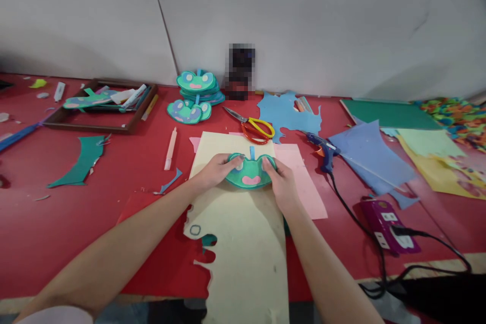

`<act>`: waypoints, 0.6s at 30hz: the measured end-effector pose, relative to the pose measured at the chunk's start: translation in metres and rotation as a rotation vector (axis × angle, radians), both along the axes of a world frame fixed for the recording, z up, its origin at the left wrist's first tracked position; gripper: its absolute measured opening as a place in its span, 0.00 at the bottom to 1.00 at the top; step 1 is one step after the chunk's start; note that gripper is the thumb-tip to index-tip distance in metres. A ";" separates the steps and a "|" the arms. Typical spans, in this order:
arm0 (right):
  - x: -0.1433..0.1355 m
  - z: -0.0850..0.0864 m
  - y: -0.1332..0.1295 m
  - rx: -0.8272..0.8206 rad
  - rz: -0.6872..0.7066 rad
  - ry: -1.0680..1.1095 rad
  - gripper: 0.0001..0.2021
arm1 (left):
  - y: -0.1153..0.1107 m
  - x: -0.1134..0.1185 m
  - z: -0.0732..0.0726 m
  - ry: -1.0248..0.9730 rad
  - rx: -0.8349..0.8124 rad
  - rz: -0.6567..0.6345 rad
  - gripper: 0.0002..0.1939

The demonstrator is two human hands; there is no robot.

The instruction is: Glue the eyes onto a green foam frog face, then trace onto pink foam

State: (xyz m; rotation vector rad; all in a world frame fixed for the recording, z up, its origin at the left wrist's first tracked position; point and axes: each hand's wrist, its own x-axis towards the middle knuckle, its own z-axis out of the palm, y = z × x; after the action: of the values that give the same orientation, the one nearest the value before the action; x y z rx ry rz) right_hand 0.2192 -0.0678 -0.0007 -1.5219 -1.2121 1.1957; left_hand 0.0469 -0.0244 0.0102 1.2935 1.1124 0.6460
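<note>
A green frog-face cutout [249, 172] with a pink mouth and a blue tab on top is held between my two hands. My left hand [220, 169] grips its left eye side, thumb on the front. On the right eye side, my right hand [280, 178] pinches it the same way. Below the cutout lies a long cream sheet [246, 243] with a ragged left edge. Scissors with yellow and red handles [258, 129] lie open just behind the cream sheet. Several similar frog faces [197, 86] are stacked at the back, with another [188, 112] in front.
A brown frame tray [91, 124] with markers stands back left. A pink marker [170, 149] lies left of the cream sheet. Blue foam scraps [290, 116], a glue gun [324, 149], its cord and a purple power strip [389, 228] are on the right of the red table [148, 258].
</note>
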 end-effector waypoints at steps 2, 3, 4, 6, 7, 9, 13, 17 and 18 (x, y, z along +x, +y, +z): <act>0.000 0.002 0.000 -0.020 -0.017 0.068 0.24 | 0.000 0.000 0.000 0.003 -0.001 0.004 0.24; -0.001 0.003 -0.001 -0.036 -0.026 0.095 0.24 | 0.001 -0.001 0.000 0.002 0.001 0.005 0.23; -0.001 0.004 -0.001 -0.057 -0.034 0.117 0.25 | 0.001 -0.001 0.000 0.000 0.004 0.008 0.23; -0.001 0.005 -0.001 -0.111 -0.041 0.141 0.26 | 0.000 0.000 0.001 -0.009 0.008 0.018 0.24; -0.001 0.005 -0.001 -0.137 -0.039 0.140 0.26 | 0.000 0.000 0.002 -0.011 0.011 0.026 0.24; -0.001 0.004 -0.001 -0.161 -0.038 0.115 0.27 | 0.000 0.000 0.003 -0.011 0.017 0.037 0.24; -0.001 0.003 -0.002 -0.130 -0.047 0.042 0.27 | -0.001 0.000 0.003 0.014 0.006 -0.011 0.25; -0.001 0.004 -0.002 -0.110 -0.062 0.032 0.28 | -0.001 -0.001 0.003 0.041 0.035 -0.089 0.26; -0.001 0.003 -0.001 -0.101 -0.058 0.023 0.28 | -0.001 -0.001 0.003 0.039 0.036 -0.085 0.26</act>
State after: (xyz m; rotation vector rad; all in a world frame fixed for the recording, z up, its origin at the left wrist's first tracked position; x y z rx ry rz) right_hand 0.2185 -0.0693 0.0027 -1.6020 -1.0991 1.2489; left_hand 0.0456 -0.0256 0.0131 1.3823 1.0754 0.5817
